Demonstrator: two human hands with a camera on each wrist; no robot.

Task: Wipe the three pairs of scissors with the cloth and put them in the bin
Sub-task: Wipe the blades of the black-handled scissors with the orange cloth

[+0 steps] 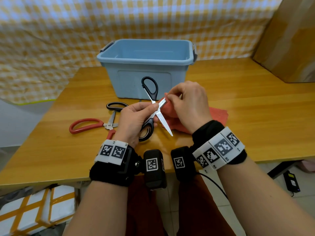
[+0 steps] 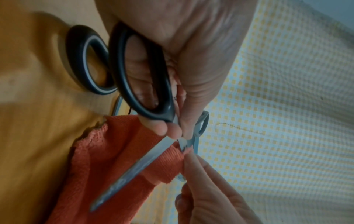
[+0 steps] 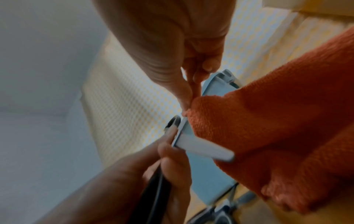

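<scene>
Left hand (image 1: 134, 120) clamped round the lower handle of the black scissors (image 1: 154, 106), thumb near the pivot. Scissors held wide open above the bench (image 1: 238, 106), one handle loop up in front of the bin (image 1: 144, 63), one blade pointing down toward the person. Right hand (image 1: 189, 104) pinching the red cloth (image 1: 219, 114) against the upper blade, fingers together on the fold; rest of the cloth trailing onto the bench at right. Red scissors (image 1: 88, 125) lying open on the bench at left. Grey-lined scissors (image 1: 114, 108) just behind, partly hidden by the left hand. Bin standing open behind the hands, no scissors visible inside.
</scene>
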